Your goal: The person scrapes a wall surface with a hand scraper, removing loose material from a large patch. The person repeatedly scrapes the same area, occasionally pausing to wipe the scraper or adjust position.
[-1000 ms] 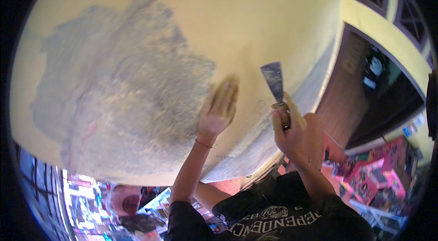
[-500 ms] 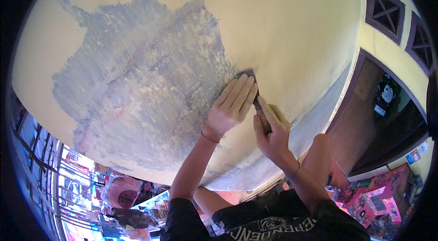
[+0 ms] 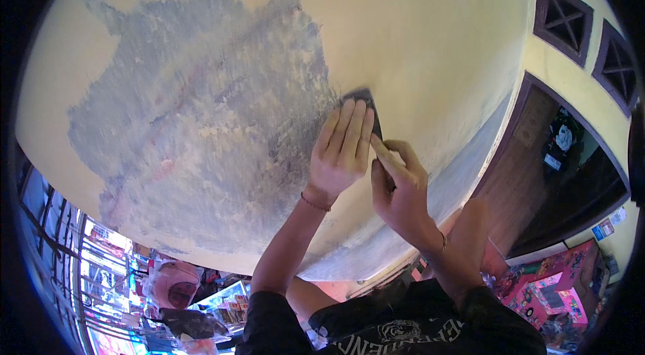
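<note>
At right edge of patch on wall: scraper beneath left hand, handle seemingly in right hand; beyond wall's right edge, doorway.

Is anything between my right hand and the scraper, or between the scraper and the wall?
Nothing visible. Your right hand grips the scraper, whose blade appears to meet the wall; your left hand covers part of its near face.

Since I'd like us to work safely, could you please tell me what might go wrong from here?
The left hand lies over the scraper blade with its fingers near the front edge, so a slip might graze them on the wall. The blade is also at the border of the grey patch, so a corner might gouge the cream surface beside it.
</note>
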### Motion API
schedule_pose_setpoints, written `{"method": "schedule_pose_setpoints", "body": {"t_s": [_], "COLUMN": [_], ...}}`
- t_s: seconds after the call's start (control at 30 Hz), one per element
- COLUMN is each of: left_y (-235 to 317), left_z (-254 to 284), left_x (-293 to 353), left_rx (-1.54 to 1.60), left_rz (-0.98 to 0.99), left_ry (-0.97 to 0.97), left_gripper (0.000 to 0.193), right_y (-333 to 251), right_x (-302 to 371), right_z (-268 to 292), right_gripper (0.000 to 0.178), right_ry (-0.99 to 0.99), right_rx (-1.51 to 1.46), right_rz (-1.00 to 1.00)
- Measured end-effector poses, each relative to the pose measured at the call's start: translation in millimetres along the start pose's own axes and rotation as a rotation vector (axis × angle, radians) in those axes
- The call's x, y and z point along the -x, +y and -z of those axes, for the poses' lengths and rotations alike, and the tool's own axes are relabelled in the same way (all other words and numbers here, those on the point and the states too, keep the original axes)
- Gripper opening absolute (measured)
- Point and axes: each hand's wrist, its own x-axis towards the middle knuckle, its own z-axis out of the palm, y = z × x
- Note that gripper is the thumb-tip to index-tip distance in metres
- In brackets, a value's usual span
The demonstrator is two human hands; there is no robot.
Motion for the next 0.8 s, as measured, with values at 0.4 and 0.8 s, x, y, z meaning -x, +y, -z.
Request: {"method": "schedule_pose_setpoints", "body": {"t_s": [0.4,0.8], "left_y": [-4.3,-5.1], "left_z": [5.6,10.3], "left_x": [-8.5,-11.6], "left_rx": [-0.045,-0.031], "left_rz": [0.005,0.026], "left_ry": [0.014,0.002], "left_gripper": [0.037,0.036], "right_y": [-7.4,-11.9], "right_x": [-11.4,-15.0], "right_z": [6.5,5.6], "right_gripper": [0.043,0.038], "right_ry": [-0.053,-0.036], "right_rx": [-0.027,-0.085], "right_rz": [-0.078,-0.077]}}
